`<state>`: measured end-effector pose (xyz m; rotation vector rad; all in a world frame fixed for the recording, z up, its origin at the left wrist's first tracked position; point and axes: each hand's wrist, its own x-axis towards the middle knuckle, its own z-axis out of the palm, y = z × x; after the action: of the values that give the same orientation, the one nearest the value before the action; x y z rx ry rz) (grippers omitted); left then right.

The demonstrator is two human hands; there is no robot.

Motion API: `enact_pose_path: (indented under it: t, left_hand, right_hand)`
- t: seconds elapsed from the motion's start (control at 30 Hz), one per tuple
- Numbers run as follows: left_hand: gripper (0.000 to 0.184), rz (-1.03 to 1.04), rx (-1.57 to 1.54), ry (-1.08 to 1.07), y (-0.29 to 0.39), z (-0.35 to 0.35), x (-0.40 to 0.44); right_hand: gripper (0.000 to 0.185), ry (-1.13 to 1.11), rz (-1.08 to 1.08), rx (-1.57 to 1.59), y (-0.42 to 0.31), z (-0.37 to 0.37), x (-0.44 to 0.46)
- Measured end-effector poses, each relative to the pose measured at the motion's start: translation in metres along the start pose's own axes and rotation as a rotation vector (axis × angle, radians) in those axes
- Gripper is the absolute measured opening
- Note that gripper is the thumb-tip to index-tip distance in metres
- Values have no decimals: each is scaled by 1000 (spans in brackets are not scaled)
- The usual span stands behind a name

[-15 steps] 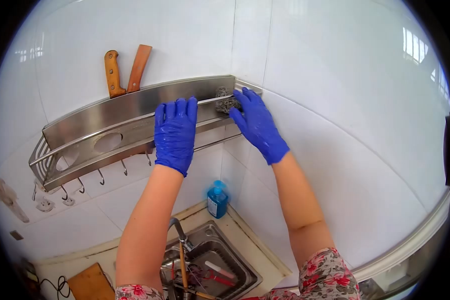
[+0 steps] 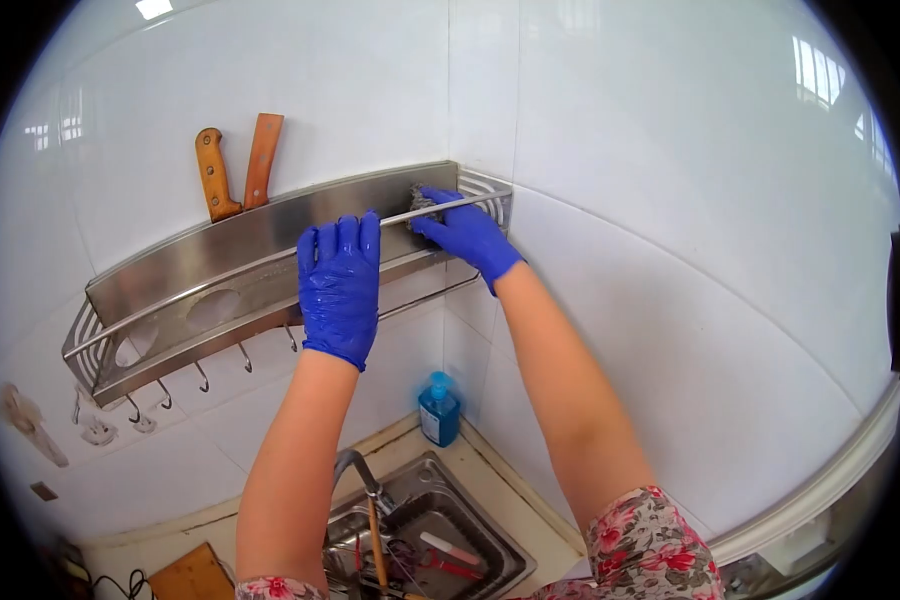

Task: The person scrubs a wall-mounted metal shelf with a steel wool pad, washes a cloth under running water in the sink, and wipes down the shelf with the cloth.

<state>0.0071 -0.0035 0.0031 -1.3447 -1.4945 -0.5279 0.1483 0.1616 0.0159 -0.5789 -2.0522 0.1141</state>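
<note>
Gripping rail (image 2: 224,275) of shelf (image 2: 320,211) with curled left hand (image 2: 339,295). Holding wool (image 2: 421,205) in closed right hand (image 2: 472,237), behind rail, apparently against back panel near corner. Probably mid-scrub; cannot tell extent done or left.

At twelve o'clock, the right hand (image 2: 465,235) and the rail (image 2: 420,212) hide part of the scouring pad (image 2: 419,200). The left hand (image 2: 338,290) covers a stretch of the shelf (image 2: 320,207), its grip unclear. Toward eleven, the shelf conceals whatever lies below two handles (image 2: 217,175). At six, the left forearm (image 2: 295,465) blocks part of the sink (image 2: 485,520), its tangled contents unclear. At seven, the picture's lower edge crops a wooden board (image 2: 192,578).
</note>
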Motion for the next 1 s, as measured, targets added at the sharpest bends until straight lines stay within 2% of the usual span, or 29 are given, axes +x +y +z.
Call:
enact_pose_path:
  t: [0.1,0.2,0.27,0.4,0.43,0.73,0.87,0.93,1.0]
  left_hand:
    - [79,-2,16,-34,-1,-2,2]
    - [79,10,13,-38,-3,-4,-2]
    - [80,5,13,-59,-1,-6,-2]
    - [80,-5,4,-38,-2,-5,1]
    - [81,-6,-14,-46,-2,-5,1]
    - [83,-12,-2,-51,-6,2,1]
    - [84,-12,13,-34,-3,0,-1]
    - [83,-24,-14,-34,-2,2,-1]
    - [83,-35,-40,-37,-2,3,-2]
  right_hand:
    - [36,-62,20,-148,12,3,24]
    - [26,-102,143,-244,22,-3,27]
    - [20,-60,121,-668,16,2,28]
    - [18,-170,245,-884,1,6,34]
    - [19,-231,265,-875,-5,3,34]
    - [26,-256,427,-599,-16,-11,28]
    - [31,-194,448,-580,-17,-24,7]
    - [35,-282,458,-620,-28,-39,-6]
    - [39,-135,343,-521,-17,-53,-26]
